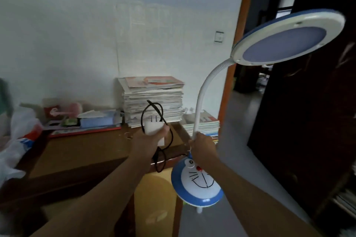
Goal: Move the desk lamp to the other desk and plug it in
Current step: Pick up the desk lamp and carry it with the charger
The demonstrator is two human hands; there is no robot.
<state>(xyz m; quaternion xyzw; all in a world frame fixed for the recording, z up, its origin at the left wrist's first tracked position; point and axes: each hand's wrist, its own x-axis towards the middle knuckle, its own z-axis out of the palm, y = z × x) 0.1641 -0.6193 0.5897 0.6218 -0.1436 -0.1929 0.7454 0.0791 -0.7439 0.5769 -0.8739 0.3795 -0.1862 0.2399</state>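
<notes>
The desk lamp (200, 100) has a white bendy neck, a round blue-rimmed head at upper right and a blue and white cartoon-face base (196, 183). It hangs in the air off the desk's right end, tilted. My right hand (204, 146) grips the lower neck just above the base. My left hand (148, 142) holds the lamp's white plug adapter (152, 128), prongs up, with loops of black cable (154, 113) around it. The brown wooden desk (81, 152) lies below and to the left.
A tall stack of papers (154, 100) stands at the desk's back right, with a lower pile of books (206, 125) beside it. Boxes and plastic bags (17, 140) crowd the left. A wall switch (219, 36) sits by the open doorway (248, 90); a dark cabinet (308, 121) stands right.
</notes>
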